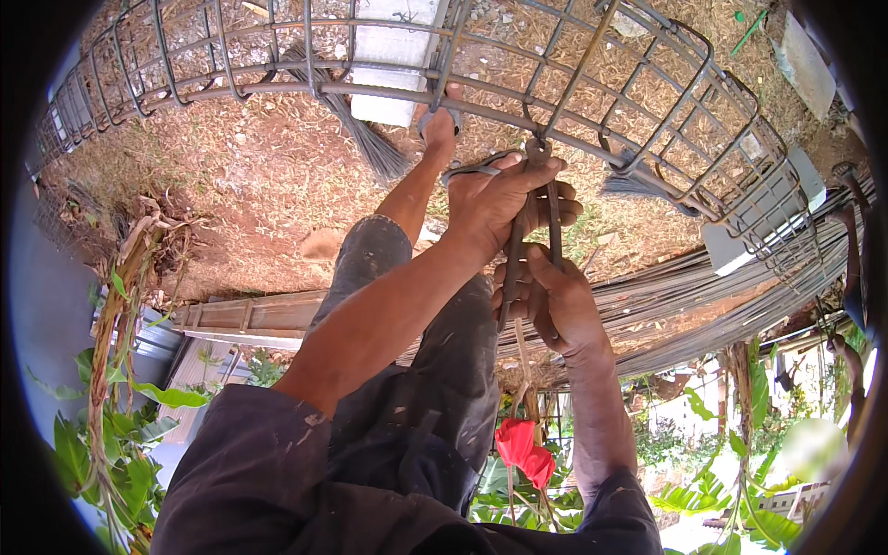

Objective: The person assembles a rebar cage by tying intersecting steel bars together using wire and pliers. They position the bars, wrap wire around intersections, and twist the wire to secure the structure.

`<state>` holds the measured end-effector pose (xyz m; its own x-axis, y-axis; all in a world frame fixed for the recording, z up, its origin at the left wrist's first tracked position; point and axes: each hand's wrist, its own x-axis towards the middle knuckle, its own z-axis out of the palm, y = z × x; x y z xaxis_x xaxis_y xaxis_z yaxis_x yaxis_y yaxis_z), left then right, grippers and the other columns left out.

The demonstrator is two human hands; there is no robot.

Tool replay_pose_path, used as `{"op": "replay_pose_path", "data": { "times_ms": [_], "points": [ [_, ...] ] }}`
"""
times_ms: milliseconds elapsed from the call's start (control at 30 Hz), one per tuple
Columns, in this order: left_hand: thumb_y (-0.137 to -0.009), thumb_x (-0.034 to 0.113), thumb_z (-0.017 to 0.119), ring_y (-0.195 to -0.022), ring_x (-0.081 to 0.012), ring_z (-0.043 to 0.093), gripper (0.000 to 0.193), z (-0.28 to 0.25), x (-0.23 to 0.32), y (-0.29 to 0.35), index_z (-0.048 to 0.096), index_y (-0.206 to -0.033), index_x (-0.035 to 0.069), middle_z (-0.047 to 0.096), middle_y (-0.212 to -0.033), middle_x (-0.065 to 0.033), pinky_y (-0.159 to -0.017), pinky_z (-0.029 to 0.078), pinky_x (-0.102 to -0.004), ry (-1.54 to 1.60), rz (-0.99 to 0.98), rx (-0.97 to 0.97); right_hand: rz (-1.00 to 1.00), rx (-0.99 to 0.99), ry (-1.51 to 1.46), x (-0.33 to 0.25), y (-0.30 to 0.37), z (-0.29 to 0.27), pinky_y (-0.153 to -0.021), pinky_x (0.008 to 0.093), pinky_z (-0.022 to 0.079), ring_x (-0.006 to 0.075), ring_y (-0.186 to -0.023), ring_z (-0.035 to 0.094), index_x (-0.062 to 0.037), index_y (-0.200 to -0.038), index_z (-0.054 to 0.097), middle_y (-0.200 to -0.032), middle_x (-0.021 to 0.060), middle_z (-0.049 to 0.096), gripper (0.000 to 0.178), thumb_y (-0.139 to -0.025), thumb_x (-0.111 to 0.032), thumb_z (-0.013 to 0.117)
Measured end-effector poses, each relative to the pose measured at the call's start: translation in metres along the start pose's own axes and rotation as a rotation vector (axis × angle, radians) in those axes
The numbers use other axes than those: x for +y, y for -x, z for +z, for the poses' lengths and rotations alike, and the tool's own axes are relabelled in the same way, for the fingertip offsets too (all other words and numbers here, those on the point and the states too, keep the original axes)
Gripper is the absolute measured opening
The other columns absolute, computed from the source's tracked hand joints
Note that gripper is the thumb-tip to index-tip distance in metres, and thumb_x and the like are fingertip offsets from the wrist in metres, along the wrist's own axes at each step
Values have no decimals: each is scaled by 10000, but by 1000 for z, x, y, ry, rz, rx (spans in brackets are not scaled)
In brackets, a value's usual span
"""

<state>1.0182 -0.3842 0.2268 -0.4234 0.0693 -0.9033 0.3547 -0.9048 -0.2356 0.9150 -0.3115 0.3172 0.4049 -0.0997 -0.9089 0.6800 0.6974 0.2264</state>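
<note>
While my left grip (499, 196) clasps the pincers (555, 227) just below their head, my right grip (561, 301) curls around them lower; their head is at the steel cage (490, 114).

Left hand (504, 196), right hand (566, 307) grip pincers (556, 227) at rebar cage (575, 141).

The left grip (509, 199) is closed, thumb extended toward the right, fingers curled round beyond it. Its bare forearm (393, 301) slants away below and left of that grip. Just below it, the right grip (560, 301) curls inward, thumb angled upward; the right forearm (599, 416) runs steeply beneath.
</note>
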Motion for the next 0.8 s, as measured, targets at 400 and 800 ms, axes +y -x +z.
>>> {"op": "replay_pose_path", "data": {
  "times_ms": [400,800],
  "points": [
    [-884,143,634,-599,-210,597,124,42,-45,-36,546,-865,58,559,-653,-50,-576,528,-359,474,182,90,-384,798,2177,-53,42,21,-685,434,481,309,-865,602,-32,-1310,419,-937,129,548,649,-718,-49,686],
    [-859,106,617,-528,-199,578,146,35,-57,-41,527,-922,10,548,-680,-71,-491,513,-333,87,326,273,-205,996,1835,-10,6,-8,-854,512,420,402,-1006,563,-18,-1252,411,-1010,201,567,499,-861,-227,639]
  ]
}}
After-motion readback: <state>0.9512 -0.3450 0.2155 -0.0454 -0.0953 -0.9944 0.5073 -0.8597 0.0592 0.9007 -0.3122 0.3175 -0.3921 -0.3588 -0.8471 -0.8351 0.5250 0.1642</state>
